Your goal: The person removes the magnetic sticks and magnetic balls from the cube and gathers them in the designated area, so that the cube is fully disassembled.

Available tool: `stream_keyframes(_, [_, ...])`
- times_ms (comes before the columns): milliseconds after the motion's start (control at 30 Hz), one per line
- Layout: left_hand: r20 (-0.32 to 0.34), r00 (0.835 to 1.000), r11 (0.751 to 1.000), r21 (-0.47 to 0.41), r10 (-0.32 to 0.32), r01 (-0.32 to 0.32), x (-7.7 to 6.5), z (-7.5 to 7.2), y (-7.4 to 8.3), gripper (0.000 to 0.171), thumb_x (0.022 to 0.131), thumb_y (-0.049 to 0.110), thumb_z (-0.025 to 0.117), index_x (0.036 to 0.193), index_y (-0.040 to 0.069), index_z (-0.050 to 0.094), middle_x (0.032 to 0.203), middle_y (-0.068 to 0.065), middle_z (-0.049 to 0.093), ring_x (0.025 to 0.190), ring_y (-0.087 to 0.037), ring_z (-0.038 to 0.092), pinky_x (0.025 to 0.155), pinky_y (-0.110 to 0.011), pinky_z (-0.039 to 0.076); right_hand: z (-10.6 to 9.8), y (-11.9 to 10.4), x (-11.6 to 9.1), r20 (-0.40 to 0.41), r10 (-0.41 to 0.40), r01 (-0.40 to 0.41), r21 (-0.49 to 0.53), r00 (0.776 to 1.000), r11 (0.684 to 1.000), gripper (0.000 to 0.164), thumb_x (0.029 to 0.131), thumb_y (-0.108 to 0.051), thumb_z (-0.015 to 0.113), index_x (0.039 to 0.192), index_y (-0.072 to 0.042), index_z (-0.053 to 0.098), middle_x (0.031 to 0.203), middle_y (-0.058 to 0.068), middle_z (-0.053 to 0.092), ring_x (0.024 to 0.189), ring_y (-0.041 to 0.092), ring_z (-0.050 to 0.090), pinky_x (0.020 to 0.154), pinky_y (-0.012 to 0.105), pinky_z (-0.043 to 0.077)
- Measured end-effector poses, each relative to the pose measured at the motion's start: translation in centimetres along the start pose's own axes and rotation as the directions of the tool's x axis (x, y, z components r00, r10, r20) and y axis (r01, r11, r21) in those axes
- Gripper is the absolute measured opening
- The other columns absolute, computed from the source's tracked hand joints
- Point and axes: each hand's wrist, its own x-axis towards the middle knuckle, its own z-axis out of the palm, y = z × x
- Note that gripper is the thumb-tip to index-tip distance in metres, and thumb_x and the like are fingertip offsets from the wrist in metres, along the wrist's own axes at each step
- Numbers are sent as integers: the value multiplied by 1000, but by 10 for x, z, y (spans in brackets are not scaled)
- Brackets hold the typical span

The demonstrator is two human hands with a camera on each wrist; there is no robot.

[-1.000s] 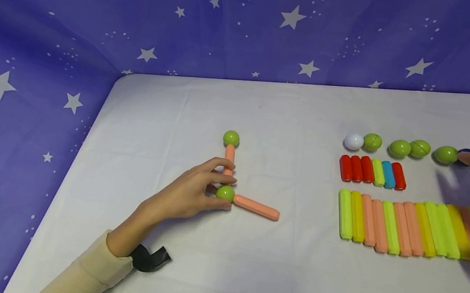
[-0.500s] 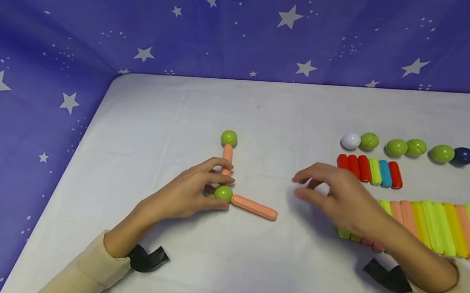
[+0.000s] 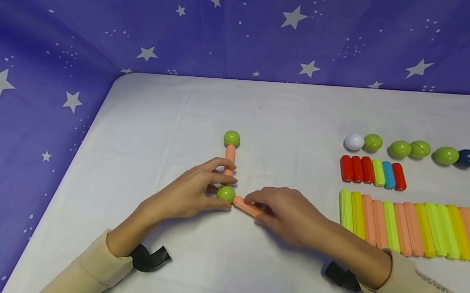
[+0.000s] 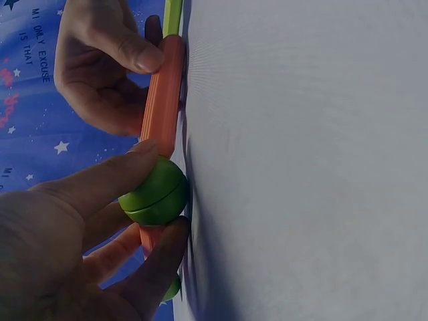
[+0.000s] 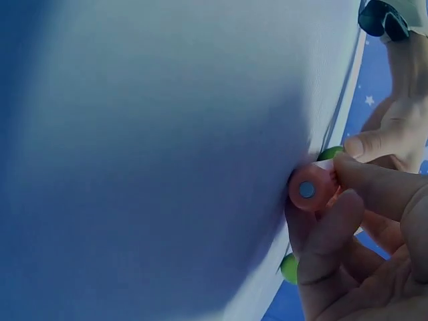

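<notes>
My left hand [image 3: 190, 188] pinches a green ball [image 3: 226, 193] between thumb and fingers on the white tablecloth. A salmon magnetic stick [image 3: 231, 153] runs from that ball to a second green ball [image 3: 232, 138] farther back. My right hand [image 3: 295, 218] grips another salmon stick [image 3: 245, 206] by its right end, and the stick's other end meets the held ball. In the left wrist view this salmon stick [image 4: 164, 100] touches the seamed green ball [image 4: 157, 194]. A round metal disc shows on the near end of the salmon stick [image 5: 313, 187] in the right wrist view.
To the right lie a row of long yellow, lime and salmon sticks [image 3: 428, 228] and a row of short sticks [image 3: 373, 171]. Behind them are several green balls [image 3: 446, 155], a white ball [image 3: 354, 141] and a navy ball [image 3: 468, 158]. A starry blue cloth [image 3: 215, 39] hangs behind.
My right hand has come leftward from beside the navy ball, across the table, and has taken hold of the salmon stick. The left hand has stayed on the green ball.
</notes>
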Motion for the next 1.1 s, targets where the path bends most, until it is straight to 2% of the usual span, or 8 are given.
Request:
stream_keyframes(200, [4, 1000, 1000, -5, 9, -9, 1, 1, 0, 45, 83, 13, 82, 123, 0, 67, 140, -5, 46, 99, -12, 64, 84, -19, 53, 2, -2, 0, 32, 10, -10, 21, 999, 1000, 41, 90, -2, 67, 130, -13, 65, 90, -8, 60, 76, 11, 52, 67, 27, 47])
stream_keyframes(300, [17, 1000, 1000, -21, 18, -18, 2, 2, 1, 45, 83, 11, 81, 124, -1, 66, 140, -6, 45, 98, -12, 65, 84, -19, 53, 0, -2, -2, 55, 25, -28, 40, 998, 999, 41, 91, -3, 65, 131, -13, 65, 87, -9, 58, 75, 11, 51, 66, 27, 46])
stream_keyframes(467, [35, 999, 1000, -9, 17, -17, 4, 2, 3, 47, 84, 8, 80, 127, -2, 64, 138, -9, 46, 95, -13, 67, 83, -19, 53, -6, 0, -8, 92, 46, -51, 51, 995, 997, 44, 93, -6, 63, 136, -15, 61, 91, -9, 59, 76, 11, 51, 70, 30, 45])
stream_keyframes(600, [28, 1000, 995, 103, 9, -12, 4, 1, 5, 47, 84, 15, 80, 127, 2, 66, 137, -7, 50, 110, -16, 61, 95, -30, 50, -9, 1, -8, 105, 38, -45, 63, 994, 997, 45, 94, -7, 62, 138, -15, 59, 92, -9, 59, 77, 11, 51, 70, 30, 45])
stream_keyframes(700, [29, 999, 989, 146, 20, -24, 5, 1, 5, 46, 84, 17, 81, 126, 4, 67, 137, -5, 52, 120, -19, 53, 102, -39, 44, -9, 2, -8, 111, 31, -39, 72, 993, 997, 45, 94, -6, 61, 138, -15, 59, 93, -8, 60, 78, 11, 51, 71, 31, 45])
stream_keyframes(933, [40, 998, 991, 122, 54, -59, 6, 1, 3, 48, 81, 16, 83, 124, 3, 68, 137, -4, 52, 122, -18, 52, 104, -37, 43, -11, 5, -6, 133, 11, -25, 99, 991, 995, 46, 95, -4, 59, 139, -15, 59, 112, -6, 65, 91, 13, 55, 84, 36, 49])
stream_keyframes(1100, [48, 997, 994, 96, 53, -58, 7, 1, 3, 46, 82, 19, 82, 123, 3, 68, 138, -4, 53, 122, -17, 53, 103, -36, 43, -13, 6, -3, 149, 0, -16, 112, 989, 994, 45, 95, -5, 58, 140, -13, 58, 109, -7, 64, 90, 13, 54, 82, 34, 48])
